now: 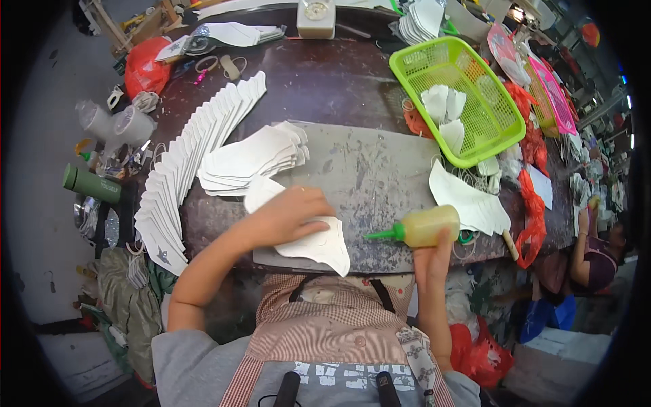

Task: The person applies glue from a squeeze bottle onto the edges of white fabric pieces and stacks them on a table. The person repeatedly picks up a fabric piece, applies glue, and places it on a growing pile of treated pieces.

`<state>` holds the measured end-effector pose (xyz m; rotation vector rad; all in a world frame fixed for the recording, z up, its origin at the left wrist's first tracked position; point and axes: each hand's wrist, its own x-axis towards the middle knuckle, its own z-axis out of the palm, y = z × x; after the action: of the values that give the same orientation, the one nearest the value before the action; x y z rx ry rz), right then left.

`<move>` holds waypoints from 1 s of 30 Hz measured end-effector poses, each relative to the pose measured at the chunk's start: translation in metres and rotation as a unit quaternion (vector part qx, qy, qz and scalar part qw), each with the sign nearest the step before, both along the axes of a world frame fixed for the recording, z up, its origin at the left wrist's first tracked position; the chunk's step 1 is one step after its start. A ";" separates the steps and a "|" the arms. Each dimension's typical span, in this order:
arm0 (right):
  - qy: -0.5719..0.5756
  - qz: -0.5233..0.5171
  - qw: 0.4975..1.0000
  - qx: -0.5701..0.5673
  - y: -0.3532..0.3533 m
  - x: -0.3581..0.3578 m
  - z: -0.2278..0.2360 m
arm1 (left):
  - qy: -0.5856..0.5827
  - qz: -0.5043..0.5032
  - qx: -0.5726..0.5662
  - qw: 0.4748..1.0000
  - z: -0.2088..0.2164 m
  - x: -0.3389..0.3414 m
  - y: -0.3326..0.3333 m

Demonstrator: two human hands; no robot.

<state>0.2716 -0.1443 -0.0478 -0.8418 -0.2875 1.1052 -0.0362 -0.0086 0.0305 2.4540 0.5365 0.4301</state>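
My left hand [293, 216] is over a white cut piece [324, 249] near the table's front edge, fingers bent and thumb against it; part of the piece is hidden under the hand. In my right hand [431, 263] is a squeeze bottle [432, 226] of yellowish liquid, tipped on its side with its green nozzle pointing left, toward the white piece. Just beyond my left hand lies a stack of similar white pieces [247, 157]. Farther left, a long fanned row of white pieces [196, 150] curves along the table.
A worn grey board [366, 169] covers the table's middle. At the far right stands a green plastic basket [407, 68] holding a few white pieces. More white pieces [468, 197] lie beyond the bottle. Red bags [146, 64] and a green cylinder [91, 184] are at left. Another person [597, 258] sits far right.
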 end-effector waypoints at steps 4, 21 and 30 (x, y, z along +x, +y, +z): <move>-0.110 0.043 0.992 -0.039 0.019 -0.019 0.015 | 0.035 -0.006 0.041 0.999 -0.036 0.012 0.002; -0.189 0.091 0.974 -0.080 0.036 -0.030 0.016 | 0.015 0.011 0.036 0.999 -0.042 0.015 0.003; -0.252 0.100 0.958 -0.091 0.012 -0.018 0.018 | 0.028 0.023 0.030 0.999 -0.040 0.015 0.001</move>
<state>0.2536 -0.1324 -0.0302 -1.2804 -0.7164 1.1018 -0.0212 -0.0077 -0.0094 2.5226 0.6124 0.4014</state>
